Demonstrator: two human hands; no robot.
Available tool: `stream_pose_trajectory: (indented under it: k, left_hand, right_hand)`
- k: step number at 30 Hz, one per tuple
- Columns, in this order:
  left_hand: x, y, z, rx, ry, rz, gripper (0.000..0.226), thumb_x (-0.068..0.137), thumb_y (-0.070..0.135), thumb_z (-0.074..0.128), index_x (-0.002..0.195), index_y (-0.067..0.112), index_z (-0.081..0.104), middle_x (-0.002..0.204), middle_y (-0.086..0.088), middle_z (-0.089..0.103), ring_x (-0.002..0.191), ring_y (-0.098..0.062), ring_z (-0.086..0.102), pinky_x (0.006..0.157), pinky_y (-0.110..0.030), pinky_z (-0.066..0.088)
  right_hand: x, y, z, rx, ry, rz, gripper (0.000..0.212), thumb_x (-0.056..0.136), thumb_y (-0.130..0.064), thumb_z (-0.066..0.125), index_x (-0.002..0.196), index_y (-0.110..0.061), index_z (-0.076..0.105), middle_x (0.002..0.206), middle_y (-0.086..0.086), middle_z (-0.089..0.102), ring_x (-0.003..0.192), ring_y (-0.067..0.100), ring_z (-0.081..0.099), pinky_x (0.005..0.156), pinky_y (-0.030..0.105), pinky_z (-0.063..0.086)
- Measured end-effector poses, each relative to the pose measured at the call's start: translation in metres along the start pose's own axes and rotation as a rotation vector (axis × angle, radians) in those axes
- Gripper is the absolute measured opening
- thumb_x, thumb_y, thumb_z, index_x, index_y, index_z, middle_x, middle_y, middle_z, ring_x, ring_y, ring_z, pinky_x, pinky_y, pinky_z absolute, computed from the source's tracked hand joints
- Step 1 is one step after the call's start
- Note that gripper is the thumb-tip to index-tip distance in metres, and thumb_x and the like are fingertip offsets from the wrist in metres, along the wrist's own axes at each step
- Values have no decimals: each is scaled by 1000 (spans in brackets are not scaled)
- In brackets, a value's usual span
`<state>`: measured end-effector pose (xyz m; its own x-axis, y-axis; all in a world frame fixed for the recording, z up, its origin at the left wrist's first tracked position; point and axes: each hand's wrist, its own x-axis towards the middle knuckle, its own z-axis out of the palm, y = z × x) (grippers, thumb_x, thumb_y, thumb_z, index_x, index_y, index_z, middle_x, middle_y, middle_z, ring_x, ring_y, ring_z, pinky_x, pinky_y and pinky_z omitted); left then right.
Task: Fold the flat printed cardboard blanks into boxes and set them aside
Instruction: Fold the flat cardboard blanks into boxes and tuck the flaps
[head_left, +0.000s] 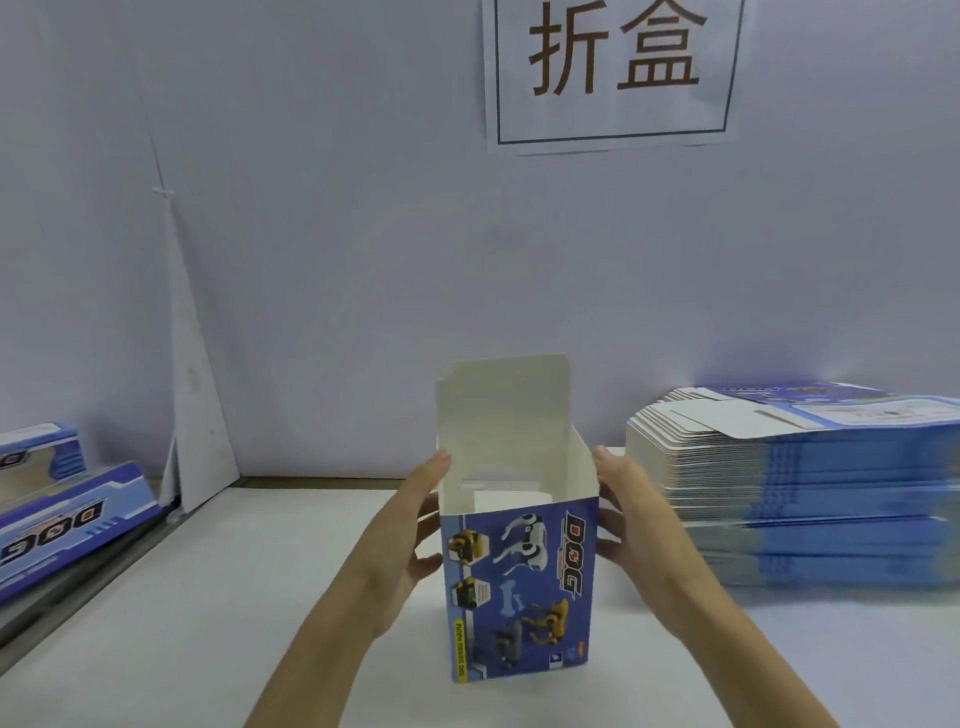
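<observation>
On table (208, 597), upright box (519, 587), lid flap (504, 405) raised, interior white; left hand (415, 525), right hand (626, 514) hold sides.

Box (519, 582): printed cardboard, slight sheen outside, matt white inside. Table (182, 623): smooth matt white.

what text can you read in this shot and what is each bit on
"折盒": paper sign at the top.
"DOG": near face of the open box, printed sideways.
"DOG": folded box at the left, seen upside down.
Yellow strip on the open box: too small to read.
Top of the stack of flat blanks at the right: print too blurred to read.
</observation>
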<state>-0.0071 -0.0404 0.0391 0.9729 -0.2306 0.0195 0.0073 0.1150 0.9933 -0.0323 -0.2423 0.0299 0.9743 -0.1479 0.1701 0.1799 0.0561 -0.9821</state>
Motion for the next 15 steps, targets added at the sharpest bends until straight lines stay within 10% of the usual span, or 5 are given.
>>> stream_pose_trajectory:
  k: [4,9,12,15]
  left_hand:
    - [2,-1,0,-57,25,-35,64,53,59,64,109,28,61,95,-3,74,108,-25,62,100,-54,44]
    - [8,-5,5,-95,64,-38,66,63,57,59,120,24,58,107,-6,71,109,-26,62,95,-51,47]
    - [8,-11,7,-183,67,-27,64,62,59,57,117,25,63,106,-4,73,109,-26,63,94,-50,47]
    - [8,-18,9,-341,48,-52,67,64,58,58,119,20,66,116,-12,69,120,-35,57,107,-57,38]
  right_hand:
    - [6,2,-6,158,3,72,21,89,-36,54,93,-20,67,91,0,73,84,14,65,75,35,47]
    - [19,3,6,74,29,114,53,78,-61,57,117,-24,60,107,5,71,86,18,71,72,35,51]
    - [25,2,6,173,91,161,38,90,-41,55,117,-15,59,102,8,73,85,24,70,73,38,54]
    - [26,4,6,280,67,212,39,92,-41,48,114,-13,65,114,15,71,101,38,65,97,51,48]
